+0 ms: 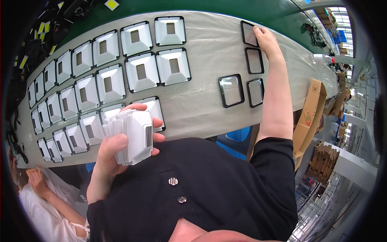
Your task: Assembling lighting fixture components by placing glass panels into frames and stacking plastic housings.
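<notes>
My left hand (108,155) is wrapped round a thick stack of nested white reflectors (135,137), funnel-shaped with a rectangular opening, held before my chest. Far to the right, my right hand (267,41) pinches the edge of a black-framed clear panel (250,34) lying at the table's far side. Nearer me are a second framed panel (254,61), a third framed panel (255,92) and a larger framed panel (231,91), all without reflectors. Just beyond the stack, a white reflector in a black frame (154,108) is partly covered by my left fingers.
Rows of white reflectors in black frames (141,71) cover the left of the plastic-covered table (201,52). A cardboard box (310,117) stands at the right edge, near a clear bottle (322,59). At lower left, another person's hand (38,183) is near the table.
</notes>
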Demonstrator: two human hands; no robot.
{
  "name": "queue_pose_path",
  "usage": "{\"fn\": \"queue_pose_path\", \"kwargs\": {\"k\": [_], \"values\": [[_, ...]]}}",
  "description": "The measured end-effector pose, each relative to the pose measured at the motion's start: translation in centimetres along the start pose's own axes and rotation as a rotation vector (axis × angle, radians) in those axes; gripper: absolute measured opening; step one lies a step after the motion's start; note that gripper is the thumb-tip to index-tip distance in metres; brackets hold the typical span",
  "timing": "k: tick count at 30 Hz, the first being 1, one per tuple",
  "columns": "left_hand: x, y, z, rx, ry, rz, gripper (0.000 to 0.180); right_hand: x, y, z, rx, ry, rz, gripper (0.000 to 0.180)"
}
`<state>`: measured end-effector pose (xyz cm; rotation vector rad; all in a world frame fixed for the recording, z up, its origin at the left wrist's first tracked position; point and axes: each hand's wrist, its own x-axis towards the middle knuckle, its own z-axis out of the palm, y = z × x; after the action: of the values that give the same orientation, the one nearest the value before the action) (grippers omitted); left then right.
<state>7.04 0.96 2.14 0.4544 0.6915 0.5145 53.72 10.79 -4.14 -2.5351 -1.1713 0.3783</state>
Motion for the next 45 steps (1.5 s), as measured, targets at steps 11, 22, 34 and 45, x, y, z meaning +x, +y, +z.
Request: {"fn": "queue_pose_path", "kwargs": {"k": [11, 22, 34, 45], "values": [[-0.6, 0.1, -0.6, 0.002, -0.016, 0.008, 0.081, -6.4, -8.3, 2.8, -0.002, -0.091, -0.219, 0.047], [-1.3, -0.5, -1.1, -0.002, -0.083, 0.054, 0.083, -16.1, -13.4, 0.7, 0.295, 0.067, -0.768, 0.031], [-1.9, -0.7, -0.7, -0.099, -0.085, 0.047, 0.051, -27.0, -15.0, -0.7, 0.257, -0.200, -1.415, 0.053], [-0.9, -0.6, -0.3, -0.045, -0.023, 0.013, 0.081, -23.0, -11.2, -4.9, 0.675, -0.376, -1.081, 0.016]]}}
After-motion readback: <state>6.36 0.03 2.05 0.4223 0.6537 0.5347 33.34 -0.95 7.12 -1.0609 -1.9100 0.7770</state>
